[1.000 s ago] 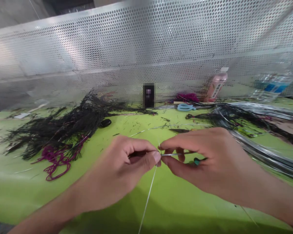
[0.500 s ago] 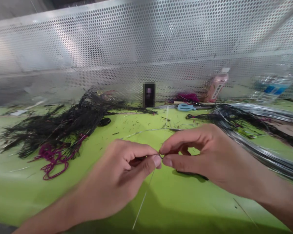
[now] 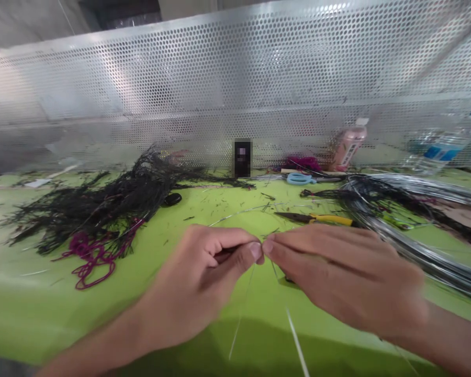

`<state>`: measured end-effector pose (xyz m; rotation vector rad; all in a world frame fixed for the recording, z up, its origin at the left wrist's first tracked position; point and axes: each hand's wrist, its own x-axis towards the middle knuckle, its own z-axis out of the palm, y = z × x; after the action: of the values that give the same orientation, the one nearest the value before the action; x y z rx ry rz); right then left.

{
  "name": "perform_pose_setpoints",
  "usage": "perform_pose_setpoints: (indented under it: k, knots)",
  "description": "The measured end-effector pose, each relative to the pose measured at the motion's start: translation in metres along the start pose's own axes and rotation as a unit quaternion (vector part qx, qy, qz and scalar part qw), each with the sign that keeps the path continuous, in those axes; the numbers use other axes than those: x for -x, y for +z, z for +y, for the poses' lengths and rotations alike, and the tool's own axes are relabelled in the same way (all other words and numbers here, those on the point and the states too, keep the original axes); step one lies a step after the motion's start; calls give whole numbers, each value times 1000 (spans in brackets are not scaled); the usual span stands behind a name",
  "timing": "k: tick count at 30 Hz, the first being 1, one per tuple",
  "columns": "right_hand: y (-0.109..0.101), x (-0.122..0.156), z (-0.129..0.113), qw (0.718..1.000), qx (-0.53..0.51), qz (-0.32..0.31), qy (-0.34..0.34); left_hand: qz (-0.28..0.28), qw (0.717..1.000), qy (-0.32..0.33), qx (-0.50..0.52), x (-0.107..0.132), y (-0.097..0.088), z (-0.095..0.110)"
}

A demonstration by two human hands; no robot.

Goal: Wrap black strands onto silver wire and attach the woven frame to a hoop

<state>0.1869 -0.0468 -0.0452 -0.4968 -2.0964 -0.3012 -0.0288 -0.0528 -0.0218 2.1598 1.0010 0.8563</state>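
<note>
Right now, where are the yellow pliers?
In the head view, the yellow pliers lie on the table, right of centre, just beyond the right hand, beside the wire bundle.

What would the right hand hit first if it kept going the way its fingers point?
The left hand. The right hand aims its fingertips straight at the left thumb tip and seems to touch it, with both pinching the thin wire.
</note>
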Motion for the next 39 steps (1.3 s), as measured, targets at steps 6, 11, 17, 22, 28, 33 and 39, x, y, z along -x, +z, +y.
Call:
perform_pose_setpoints:
  k: [6, 11, 17, 22, 28, 33, 39]
  knots:
    - [-16, -17, 10, 923, -256, -140, 252, 92, 942, 236, -221, -1, 4, -18]
    - [-16, -19, 12, 869, -307, -180, 343, 97, 919, 252, -288, 1, 5, -21]
    - [-12, -22, 10, 858, -306, -181, 370, 67, 962, 165, -208, 4, 7, -13]
    - [-9, -18, 6, 932, -188, -146, 272, 41, 992, 51, -104, 9, 9, -4]
    - [-12, -20, 2, 982, 119, -77, -121, 30, 998, -46, 24, 2, 5, 5]
    - [-12, -26, 4, 960, 171, 1, -223, 43, 999, -10, 24, -1, 8, 9]
    - [-5, -13, 13, 995, 83, -50, 4, 83, 982, 115, -126, -2, 10, -2]
